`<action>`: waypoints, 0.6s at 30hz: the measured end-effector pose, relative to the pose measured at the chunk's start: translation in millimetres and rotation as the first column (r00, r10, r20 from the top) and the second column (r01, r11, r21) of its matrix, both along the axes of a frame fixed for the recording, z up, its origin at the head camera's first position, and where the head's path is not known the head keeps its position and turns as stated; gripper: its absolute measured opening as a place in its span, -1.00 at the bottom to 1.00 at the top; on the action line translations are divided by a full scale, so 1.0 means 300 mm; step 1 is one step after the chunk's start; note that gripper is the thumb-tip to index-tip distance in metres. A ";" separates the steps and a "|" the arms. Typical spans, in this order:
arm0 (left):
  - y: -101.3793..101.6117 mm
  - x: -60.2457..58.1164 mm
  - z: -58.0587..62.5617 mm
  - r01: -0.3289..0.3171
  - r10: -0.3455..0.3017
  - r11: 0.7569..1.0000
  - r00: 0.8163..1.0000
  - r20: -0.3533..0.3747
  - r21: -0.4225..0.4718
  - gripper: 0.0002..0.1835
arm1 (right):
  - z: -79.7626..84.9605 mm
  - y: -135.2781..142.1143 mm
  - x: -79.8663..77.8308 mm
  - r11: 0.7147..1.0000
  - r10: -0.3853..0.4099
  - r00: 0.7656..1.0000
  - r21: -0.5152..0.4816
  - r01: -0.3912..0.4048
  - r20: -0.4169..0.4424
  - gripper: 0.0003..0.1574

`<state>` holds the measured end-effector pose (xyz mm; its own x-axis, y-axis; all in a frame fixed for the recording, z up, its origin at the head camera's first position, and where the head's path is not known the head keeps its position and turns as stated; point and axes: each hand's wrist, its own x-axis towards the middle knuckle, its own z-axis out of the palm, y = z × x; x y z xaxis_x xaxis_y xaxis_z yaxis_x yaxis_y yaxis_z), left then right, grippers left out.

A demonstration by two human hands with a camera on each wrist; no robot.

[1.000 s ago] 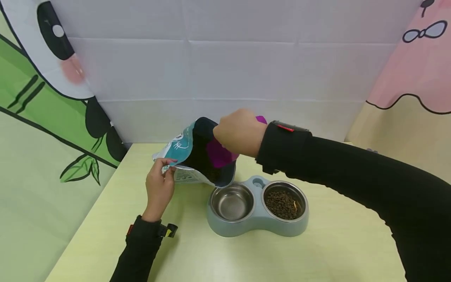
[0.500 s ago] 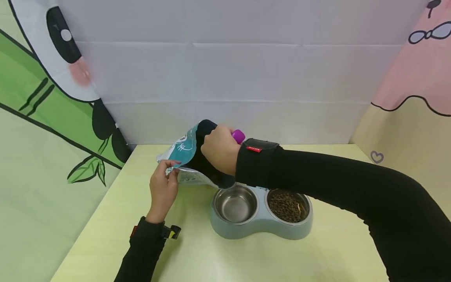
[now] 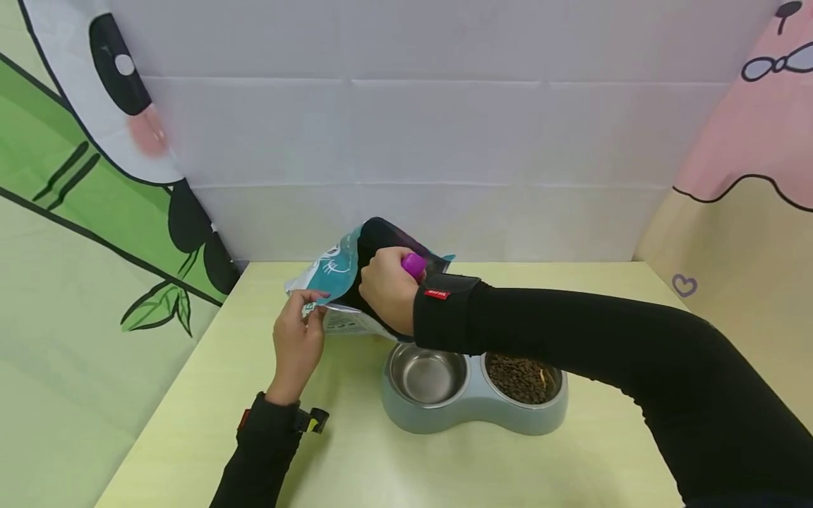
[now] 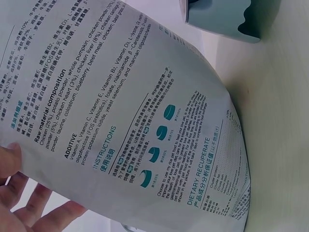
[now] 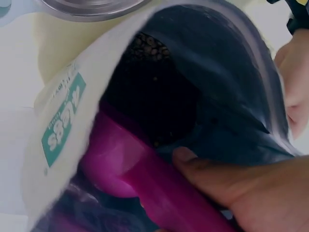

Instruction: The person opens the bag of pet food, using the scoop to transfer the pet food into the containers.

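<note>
A white and teal pet food bag (image 3: 339, 271) leans with its dark mouth toward the right. My left hand (image 3: 298, 349) pinches the near edge of that mouth between thumb and fingers. In the left wrist view, the bag's printed back (image 4: 135, 106) fills most of the picture, with fingers (image 4: 55, 215) at its edge. My right hand (image 3: 387, 286) grips a magenta scoop (image 5: 159, 183) by its handle, inside the bag's mouth. Brown kibble (image 5: 150, 48) shows deep in the bag; the head view hides the scoop's cup.
Close in front of the bag stands a pale blue double pet bowl (image 3: 470, 416) on the light wooden table (image 3: 356, 466). Its left steel bowl (image 3: 428, 377) has a bare bottom; the right one holds kibble (image 3: 517, 381). A white cloth backdrop (image 3: 444, 141) rises behind.
My right hand has moved down and left into the bag's mouth with the scoop, whose cup went out of sight in the head view. My left hand keeps its pinch on the bag.
</note>
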<state>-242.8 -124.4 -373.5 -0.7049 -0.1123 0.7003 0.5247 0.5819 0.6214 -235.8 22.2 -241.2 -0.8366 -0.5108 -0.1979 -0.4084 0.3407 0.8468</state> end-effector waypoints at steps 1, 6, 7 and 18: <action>0.001 -0.001 -0.003 0.000 0.000 1.000 1.000 -0.002 -0.001 -0.85 | -0.008 0.001 -0.003 1.000 0.004 1.000 0.000 -0.004 -0.001 -0.81; 0.015 -0.014 -0.004 -0.010 0.010 1.000 0.999 -0.033 -0.006 -0.84 | -0.023 0.027 -0.017 1.000 0.023 1.000 -0.015 -0.023 0.017 -0.85; 0.020 -0.017 -0.002 -0.014 0.013 1.000 0.999 -0.041 -0.008 -0.84 | -0.024 0.033 -0.023 0.999 0.028 0.999 -0.016 -0.028 0.021 -0.85; 0.063 -0.036 0.005 -0.048 0.048 0.999 0.999 -0.025 0.003 -0.84 | -0.045 0.089 -0.114 0.990 0.114 0.990 -0.087 -0.107 0.082 -0.84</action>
